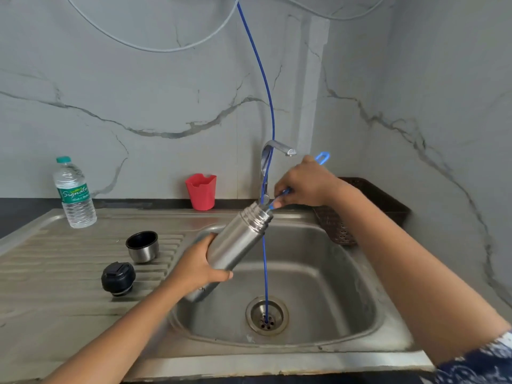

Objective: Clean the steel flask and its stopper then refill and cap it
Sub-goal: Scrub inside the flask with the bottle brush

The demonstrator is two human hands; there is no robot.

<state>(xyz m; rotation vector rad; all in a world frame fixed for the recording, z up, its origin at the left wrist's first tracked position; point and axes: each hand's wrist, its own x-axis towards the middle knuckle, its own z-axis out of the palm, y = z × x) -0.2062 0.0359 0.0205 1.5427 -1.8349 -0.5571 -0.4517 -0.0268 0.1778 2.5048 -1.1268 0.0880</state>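
While our left hand [199,268] grips the steel flask [238,242], tilted over the sink [318,273], our right hand [304,187] holds the blue brush [285,192] in its open mouth. We judge this the scrubbing step. Next we need straight strokes down the neck. The flask's brushed body looks unmarked, and the stopper [118,278] lies apart on the drainboard [69,267].

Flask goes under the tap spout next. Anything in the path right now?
Yes. The right hand and the blue brush it holds in the mouth of the flask lie between it and the tap spout. A blue hose also hangs past the tap, behind the flask's neck, into the sink drain.
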